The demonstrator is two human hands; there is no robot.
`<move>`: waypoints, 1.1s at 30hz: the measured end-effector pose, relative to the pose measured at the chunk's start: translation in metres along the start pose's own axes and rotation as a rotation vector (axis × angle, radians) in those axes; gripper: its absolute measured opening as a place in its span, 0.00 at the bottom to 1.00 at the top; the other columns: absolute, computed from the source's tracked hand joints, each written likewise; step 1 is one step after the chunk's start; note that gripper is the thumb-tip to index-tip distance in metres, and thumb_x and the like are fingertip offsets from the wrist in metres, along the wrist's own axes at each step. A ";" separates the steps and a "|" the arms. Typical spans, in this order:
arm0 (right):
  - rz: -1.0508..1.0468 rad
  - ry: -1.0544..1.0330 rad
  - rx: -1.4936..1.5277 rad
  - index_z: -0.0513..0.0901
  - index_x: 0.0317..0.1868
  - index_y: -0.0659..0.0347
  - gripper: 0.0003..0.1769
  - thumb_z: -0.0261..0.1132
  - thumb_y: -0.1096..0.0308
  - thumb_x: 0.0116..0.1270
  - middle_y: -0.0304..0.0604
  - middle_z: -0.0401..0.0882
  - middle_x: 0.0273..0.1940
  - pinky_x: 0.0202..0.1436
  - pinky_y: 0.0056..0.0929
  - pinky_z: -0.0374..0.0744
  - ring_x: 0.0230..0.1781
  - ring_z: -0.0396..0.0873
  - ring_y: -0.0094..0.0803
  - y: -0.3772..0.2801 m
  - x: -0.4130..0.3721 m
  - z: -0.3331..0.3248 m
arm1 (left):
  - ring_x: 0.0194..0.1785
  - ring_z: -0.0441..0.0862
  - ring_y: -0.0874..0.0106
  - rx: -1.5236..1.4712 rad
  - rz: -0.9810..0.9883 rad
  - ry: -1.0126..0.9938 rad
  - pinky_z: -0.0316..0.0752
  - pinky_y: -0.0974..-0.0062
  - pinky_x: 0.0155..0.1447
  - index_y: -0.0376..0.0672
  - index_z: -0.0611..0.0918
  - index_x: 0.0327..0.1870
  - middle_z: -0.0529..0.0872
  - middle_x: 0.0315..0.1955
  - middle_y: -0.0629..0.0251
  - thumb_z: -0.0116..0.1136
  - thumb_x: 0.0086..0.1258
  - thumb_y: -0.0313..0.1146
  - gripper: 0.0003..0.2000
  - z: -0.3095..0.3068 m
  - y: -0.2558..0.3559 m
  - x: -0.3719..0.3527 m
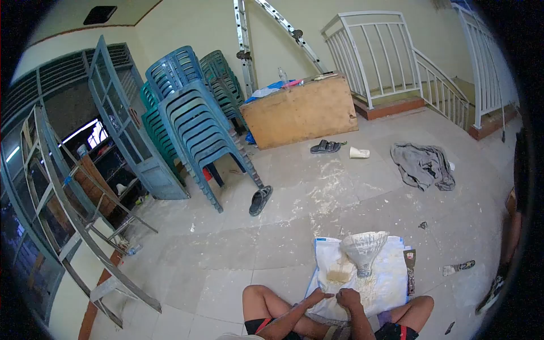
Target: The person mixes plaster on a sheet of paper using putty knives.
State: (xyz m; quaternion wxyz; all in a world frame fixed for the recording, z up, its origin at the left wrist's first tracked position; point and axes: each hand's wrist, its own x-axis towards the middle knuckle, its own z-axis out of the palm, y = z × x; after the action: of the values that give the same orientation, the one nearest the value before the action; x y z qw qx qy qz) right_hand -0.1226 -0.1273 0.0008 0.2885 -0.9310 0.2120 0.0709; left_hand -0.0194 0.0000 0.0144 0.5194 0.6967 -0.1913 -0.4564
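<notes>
My left hand (pixel 318 296) is over the near part of a white sack (pixel 324 252) spread on the floor, its fingers pressed together toward the right hand. Curled into a fist, my right hand (pixel 348 298) sits close beside it. Anything small held in either hand is too hidden to make out. Just beyond them on the sack lies a pale tan block (pixel 338 276). A white-crusted plastic container (pixel 364 249), wide at the far end and narrow at the near end, rests behind it. Pale powder or paste is scattered over the sack.
A dark-handled tool (pixel 410 263) lies along the sack's right edge, a putty knife (pixel 459 267) further right. Beyond are sandals (pixel 261 200), a cup (pixel 359 152), grey cloth (pixel 423 165), stacked chairs (pixel 195 124) and a ladder (pixel 73 226). Another person's leg (pixel 508 238) stands right.
</notes>
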 end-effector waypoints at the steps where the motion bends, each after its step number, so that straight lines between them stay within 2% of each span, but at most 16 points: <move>1: 0.015 0.014 0.019 0.82 0.33 0.56 0.16 0.55 0.54 0.56 0.50 0.80 0.36 0.41 0.41 0.76 0.38 0.79 0.44 -0.004 -0.001 -0.004 | 0.49 0.75 0.69 0.002 0.000 -0.001 0.69 0.71 0.54 0.32 0.73 0.52 0.78 0.46 0.58 0.68 0.50 0.41 0.30 -0.001 0.001 0.001; 6: 0.024 0.038 0.050 0.80 0.33 0.61 0.18 0.55 0.53 0.58 0.51 0.81 0.35 0.42 0.43 0.76 0.38 0.79 0.46 -0.013 -0.004 -0.016 | 0.49 0.75 0.69 -0.007 -0.002 -0.003 0.69 0.71 0.54 0.32 0.73 0.52 0.78 0.46 0.58 0.69 0.50 0.42 0.30 0.004 0.000 0.004; 12: -0.027 0.040 0.050 0.80 0.32 0.61 0.19 0.58 0.52 0.55 0.52 0.80 0.33 0.41 0.43 0.75 0.36 0.79 0.47 -0.008 0.001 -0.009 | 0.49 0.75 0.69 -0.029 0.018 -0.007 0.70 0.71 0.53 0.32 0.73 0.51 0.78 0.46 0.58 0.69 0.50 0.42 0.30 0.006 0.000 0.004; 18: -0.072 0.045 0.002 0.79 0.34 0.62 0.20 0.57 0.51 0.56 0.55 0.79 0.35 0.44 0.44 0.74 0.39 0.77 0.48 -0.004 -0.002 -0.012 | 0.49 0.75 0.68 -0.030 0.080 0.009 0.70 0.71 0.53 0.32 0.73 0.51 0.78 0.46 0.57 0.69 0.50 0.42 0.31 0.008 -0.012 0.003; 19: -0.045 -0.014 -0.042 0.79 0.35 0.62 0.22 0.54 0.50 0.58 0.56 0.79 0.36 0.44 0.44 0.74 0.39 0.77 0.49 -0.003 0.001 -0.011 | 0.48 0.75 0.68 -0.013 0.100 0.019 0.70 0.71 0.53 0.31 0.73 0.51 0.78 0.46 0.57 0.69 0.50 0.42 0.31 0.007 -0.014 0.002; 21: 0.082 0.078 0.124 0.78 0.35 0.63 0.23 0.51 0.49 0.59 0.56 0.78 0.35 0.43 0.44 0.73 0.37 0.77 0.50 -0.002 0.002 -0.010 | 0.48 0.75 0.68 0.042 0.136 0.048 0.70 0.71 0.53 0.31 0.73 0.51 0.78 0.46 0.57 0.69 0.50 0.43 0.31 0.003 -0.022 0.000; 22: 0.088 0.111 0.136 0.78 0.34 0.63 0.22 0.54 0.50 0.58 0.56 0.78 0.33 0.42 0.45 0.73 0.36 0.76 0.51 -0.004 -0.004 -0.024 | 0.48 0.75 0.68 0.073 0.158 0.065 0.70 0.71 0.53 0.31 0.73 0.51 0.78 0.46 0.57 0.69 0.50 0.43 0.31 0.000 -0.024 -0.001; 25: 0.184 0.421 0.146 0.76 0.30 0.63 0.18 0.60 0.54 0.55 0.55 0.78 0.29 0.37 0.44 0.73 0.33 0.76 0.51 0.002 -0.026 -0.067 | 0.48 0.75 0.68 0.080 0.158 0.100 0.70 0.71 0.53 0.31 0.73 0.51 0.78 0.46 0.57 0.69 0.49 0.43 0.31 -0.008 -0.016 0.001; 26: 0.193 0.509 0.116 0.75 0.31 0.62 0.16 0.58 0.55 0.57 0.55 0.77 0.28 0.35 0.45 0.74 0.33 0.77 0.51 0.017 -0.027 -0.071 | 0.44 0.77 0.68 0.020 0.014 0.063 0.72 0.71 0.50 0.32 0.75 0.49 0.80 0.41 0.57 0.69 0.49 0.42 0.29 -0.008 -0.011 0.001; 27: 0.240 0.502 0.102 0.75 0.32 0.62 0.16 0.58 0.55 0.57 0.54 0.78 0.29 0.36 0.44 0.74 0.33 0.77 0.50 0.029 -0.037 -0.079 | 0.43 0.78 0.67 -0.016 -0.049 0.085 0.72 0.70 0.49 0.32 0.75 0.48 0.81 0.39 0.56 0.69 0.50 0.41 0.27 -0.005 0.002 -0.006; 28: 0.274 0.500 0.090 0.75 0.32 0.62 0.16 0.58 0.55 0.57 0.54 0.78 0.29 0.36 0.44 0.75 0.33 0.77 0.50 0.037 -0.043 -0.093 | 0.41 0.78 0.68 0.003 -0.001 0.058 0.73 0.73 0.46 0.31 0.73 0.49 0.80 0.42 0.56 0.67 0.52 0.39 0.27 -0.013 -0.029 0.015; 31: 0.370 0.460 0.069 0.75 0.33 0.61 0.15 0.58 0.56 0.57 0.52 0.78 0.30 0.37 0.43 0.75 0.34 0.77 0.48 0.062 -0.061 -0.091 | 0.42 0.78 0.69 0.007 -0.040 0.054 0.72 0.73 0.47 0.31 0.73 0.50 0.80 0.42 0.58 0.67 0.52 0.37 0.27 0.000 0.029 -0.020; 33: 0.374 0.413 0.032 0.76 0.32 0.61 0.15 0.58 0.56 0.57 0.52 0.79 0.30 0.37 0.43 0.75 0.34 0.78 0.47 0.073 -0.062 -0.077 | 0.43 0.77 0.69 -0.048 0.026 0.052 0.71 0.73 0.49 0.32 0.74 0.50 0.80 0.42 0.59 0.66 0.53 0.36 0.25 -0.001 0.014 -0.011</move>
State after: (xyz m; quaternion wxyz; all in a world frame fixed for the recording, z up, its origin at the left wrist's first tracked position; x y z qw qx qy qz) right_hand -0.2094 -0.2033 0.0433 0.2357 -0.8659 0.4353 -0.0716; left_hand -0.0218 0.0031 0.0324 0.5466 0.6932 -0.1754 -0.4358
